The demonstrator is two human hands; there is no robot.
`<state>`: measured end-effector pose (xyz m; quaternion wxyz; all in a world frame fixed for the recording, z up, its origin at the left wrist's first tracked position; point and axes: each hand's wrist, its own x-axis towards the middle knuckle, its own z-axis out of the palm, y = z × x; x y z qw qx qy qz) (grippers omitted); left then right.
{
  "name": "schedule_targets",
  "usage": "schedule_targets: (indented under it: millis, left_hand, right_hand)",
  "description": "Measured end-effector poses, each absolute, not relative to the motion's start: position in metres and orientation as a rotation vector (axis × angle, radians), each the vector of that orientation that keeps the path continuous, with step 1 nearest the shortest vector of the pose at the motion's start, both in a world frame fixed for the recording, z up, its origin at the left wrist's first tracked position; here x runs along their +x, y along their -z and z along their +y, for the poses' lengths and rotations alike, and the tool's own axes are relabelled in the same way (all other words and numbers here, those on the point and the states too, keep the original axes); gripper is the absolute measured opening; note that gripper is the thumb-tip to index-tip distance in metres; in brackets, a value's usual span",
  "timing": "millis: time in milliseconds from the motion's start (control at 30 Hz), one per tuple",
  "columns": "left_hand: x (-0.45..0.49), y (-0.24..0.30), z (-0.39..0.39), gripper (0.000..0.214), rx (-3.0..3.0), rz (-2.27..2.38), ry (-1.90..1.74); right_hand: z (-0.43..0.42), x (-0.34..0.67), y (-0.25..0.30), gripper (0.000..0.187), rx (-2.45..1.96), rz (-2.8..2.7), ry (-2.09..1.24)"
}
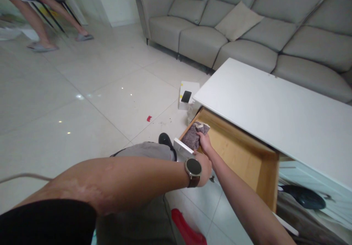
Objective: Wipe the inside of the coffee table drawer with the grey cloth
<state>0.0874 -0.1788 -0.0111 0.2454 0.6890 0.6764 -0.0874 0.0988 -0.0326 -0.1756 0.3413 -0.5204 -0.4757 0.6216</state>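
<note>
A wooden drawer is pulled out from a white table. My right hand reaches into its front left corner, fingers closed on a mottled purple-grey cloth with a pale edge. My left hand, a round watch on its wrist, is at the drawer's white front. Its fingers curl at the top edge of that front, partly hidden behind the hand and wrist. The cloth lies against the drawer's left side wall.
A white box with a dark phone-like object on top stands by the table's left corner. A red scrap lies on the tiles. A larger red object is below me. Behind is a grey sofa; another person's legs are upper left.
</note>
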Motion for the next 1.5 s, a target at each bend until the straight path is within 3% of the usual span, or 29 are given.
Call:
schedule_targets:
  millis: [100,533,967,1500]
  left_hand:
    - [0.086,0.009,-0.178,0.049,1.93,1.801,0.346]
    - [0.085,0.006,-0.181,0.055,1.842,1.843,0.193]
    - [0.084,-0.011,-0.177,0.049,1.98,1.727,0.419]
    - [0.082,-0.017,-0.177,0.051,2.031,1.693,0.423]
  right_hand:
    - [-0.033,0.099,0.174,0.039,-1.344,-1.226,-1.62]
    - [-0.035,0.099,0.171,0.036,-1.343,-1.227,-1.63]
    - [-0.035,0.099,0.171,0.033,-1.355,-1.252,-1.601]
    - [-0.034,0.099,0.171,0.037,-1.374,-1.254,-1.599]
